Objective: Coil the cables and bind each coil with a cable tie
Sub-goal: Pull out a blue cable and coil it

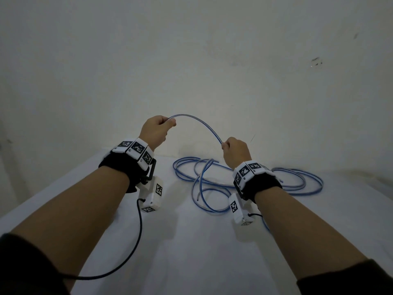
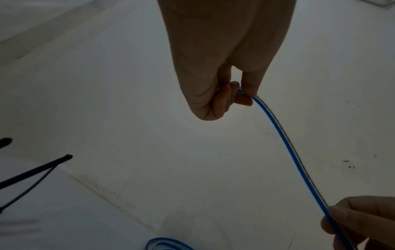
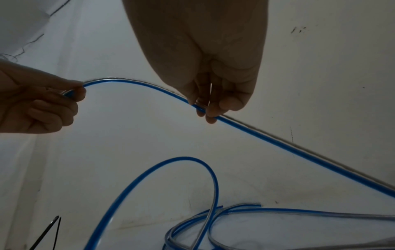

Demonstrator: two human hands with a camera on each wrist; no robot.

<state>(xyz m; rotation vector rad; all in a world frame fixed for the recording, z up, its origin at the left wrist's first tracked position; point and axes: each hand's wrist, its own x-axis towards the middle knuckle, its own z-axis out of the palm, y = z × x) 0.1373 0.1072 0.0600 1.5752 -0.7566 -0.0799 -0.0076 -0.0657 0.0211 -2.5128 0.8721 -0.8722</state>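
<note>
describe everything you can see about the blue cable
The blue cable is a thin, flexible flat pair: one blue strand joined to a clear, silvery one. Most of it lies in loose, overlapping, untied loops on the white table. One stretch is lifted into an arch: the left hand pinches it near its end, the right hand pinches it further along. A cut end shows among the loops. No tie binds it.

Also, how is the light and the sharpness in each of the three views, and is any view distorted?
Head view: dim, even light, sharp enough; straight edges of the table bow from the wide lens. Left wrist view: the left hand is backlit, dark against the pale wall, slightly soft. Right wrist view: the right hand is likewise shadowed, while the blue cable stays crisp.
</note>
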